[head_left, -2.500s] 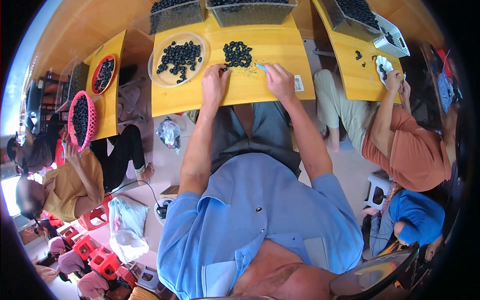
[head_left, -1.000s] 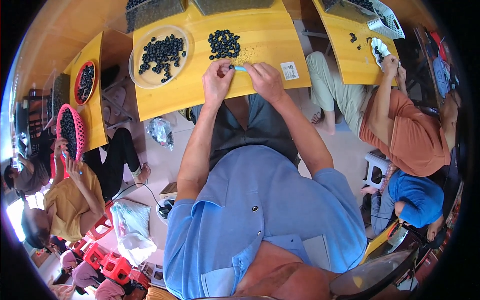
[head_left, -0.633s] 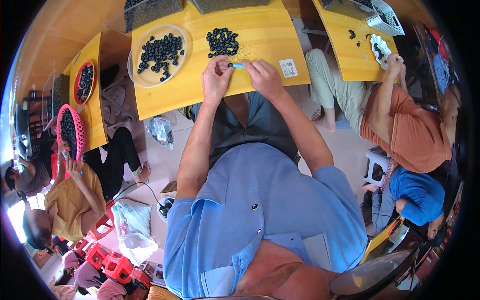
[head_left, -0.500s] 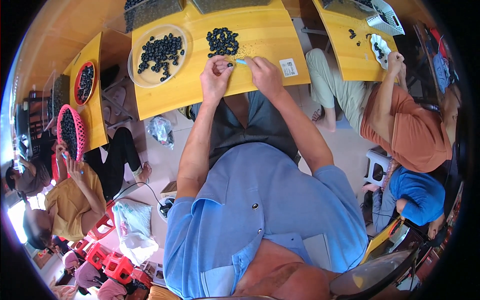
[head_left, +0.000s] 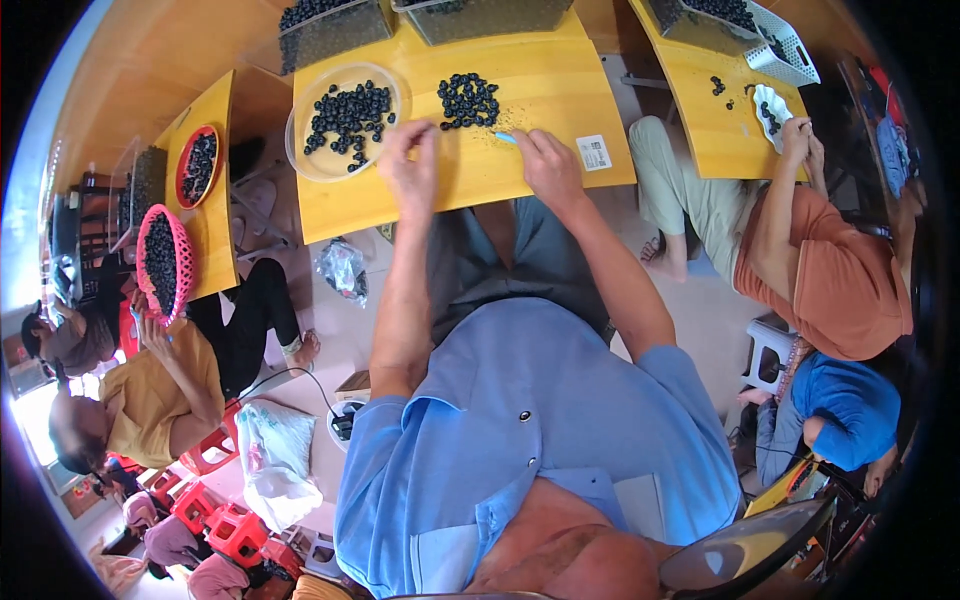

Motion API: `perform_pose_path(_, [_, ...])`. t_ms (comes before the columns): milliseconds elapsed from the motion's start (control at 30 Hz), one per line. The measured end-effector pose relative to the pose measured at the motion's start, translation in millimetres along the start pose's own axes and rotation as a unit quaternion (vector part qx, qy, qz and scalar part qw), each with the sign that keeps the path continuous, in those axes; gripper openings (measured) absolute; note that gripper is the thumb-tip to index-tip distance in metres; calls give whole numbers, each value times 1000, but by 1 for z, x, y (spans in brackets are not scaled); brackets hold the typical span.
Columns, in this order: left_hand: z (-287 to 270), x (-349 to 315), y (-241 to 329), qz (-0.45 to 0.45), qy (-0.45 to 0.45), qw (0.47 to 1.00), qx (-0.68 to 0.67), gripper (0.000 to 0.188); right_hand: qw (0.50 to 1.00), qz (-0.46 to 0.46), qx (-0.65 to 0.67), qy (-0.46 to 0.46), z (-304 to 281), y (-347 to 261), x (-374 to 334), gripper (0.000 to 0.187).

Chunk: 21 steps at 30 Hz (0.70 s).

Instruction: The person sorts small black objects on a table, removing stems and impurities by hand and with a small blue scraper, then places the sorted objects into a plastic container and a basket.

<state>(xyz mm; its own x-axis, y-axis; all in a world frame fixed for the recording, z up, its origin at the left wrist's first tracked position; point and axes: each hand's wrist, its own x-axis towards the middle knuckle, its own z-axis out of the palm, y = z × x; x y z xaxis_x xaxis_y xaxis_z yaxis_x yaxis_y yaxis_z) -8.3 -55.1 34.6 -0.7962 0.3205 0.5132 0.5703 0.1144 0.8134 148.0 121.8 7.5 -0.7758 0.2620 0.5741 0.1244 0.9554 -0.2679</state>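
Note:
My right hand [head_left: 550, 168] is closed on a slim light-blue tool [head_left: 506, 137]; its tip is too small to make out. Beside a round clear tray [head_left: 296, 142], my left hand [head_left: 409, 168] is raised and smeared by motion, so whether its fingers hold anything is hidden. Many small dark round pieces [head_left: 345, 112] lie in that tray. Farther off, between my hands, a cluster of similar dark pieces [head_left: 468, 101] rests directly on the yellow table [head_left: 540, 70]. Fine crumbs [head_left: 515, 118] are scattered close to the tool.
Clear bins [head_left: 335, 38] of dark pieces stand along the table's far edge. A white label [head_left: 593, 152] is at its right. A person in orange [head_left: 825, 265] works at the right table, and one in yellow [head_left: 185, 385] holds a pink basket [head_left: 183, 262] at left.
My left hand has moved away from my right hand, toward the tray; the dark round piece at its fingertips no longer shows. My right hand still grips the blue tool. The whole view has shifted slightly.

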Motion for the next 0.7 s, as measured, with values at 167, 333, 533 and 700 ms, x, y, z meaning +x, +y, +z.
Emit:
perform_pose_path(167, [-45, 64, -6, 81, 67, 975, 198, 20, 1000, -9, 10, 16, 0, 1, 1, 30])
perform_pose_path(333, [-24, 49, -11, 152, -98, 961, 208, 26, 1000, 3, 13, 21, 4, 2, -1, 29])
perform_pose_path(533, [15, 11, -24, 58, -147, 955, 250, 21, 1000, 0, 22, 21, 2, 1, -1, 29])
perform_pose_path(700, [19, 6, -30, 48, -130, 959, 247, 22, 1000, 8, 14, 10, 3, 3, -2, 31])
